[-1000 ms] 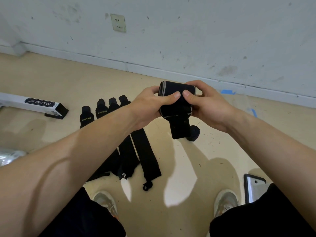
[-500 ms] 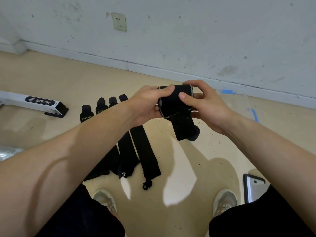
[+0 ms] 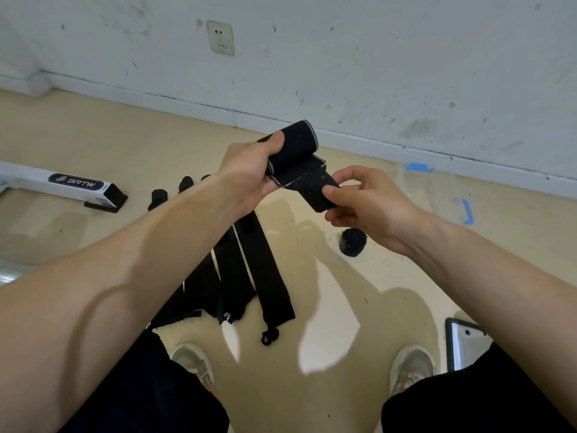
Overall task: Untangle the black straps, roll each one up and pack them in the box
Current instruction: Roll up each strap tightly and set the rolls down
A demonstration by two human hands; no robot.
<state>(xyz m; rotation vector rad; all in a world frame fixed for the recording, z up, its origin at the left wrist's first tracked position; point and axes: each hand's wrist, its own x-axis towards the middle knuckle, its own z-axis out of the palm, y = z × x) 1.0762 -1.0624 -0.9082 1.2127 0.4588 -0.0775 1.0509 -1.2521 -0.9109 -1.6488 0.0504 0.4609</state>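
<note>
Above floor (image 3: pixel 93 135), L grip (image 3: pixel 249 170) holds strap roll (image 3: pixel 296 145) (axis up-right), R grip (image 3: pixel 368 201) pinches tail (image 3: pixel 312 195).

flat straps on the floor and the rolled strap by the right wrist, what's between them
Only bare floor, with shadow and small specks, between the flat straps and the rolled strap; the head view shows it.

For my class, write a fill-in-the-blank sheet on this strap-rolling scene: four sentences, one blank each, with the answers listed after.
1. The left hand grips the half-rolled black fabric strap; the right hand pinches its loose ____.
2. A finished black strap roll lies on the beige ____.
3. The white electrical socket is mounted on the ____.
4. The black label on the white bar reads ____.
Answers: end; floor; wall; BRTW.
</note>
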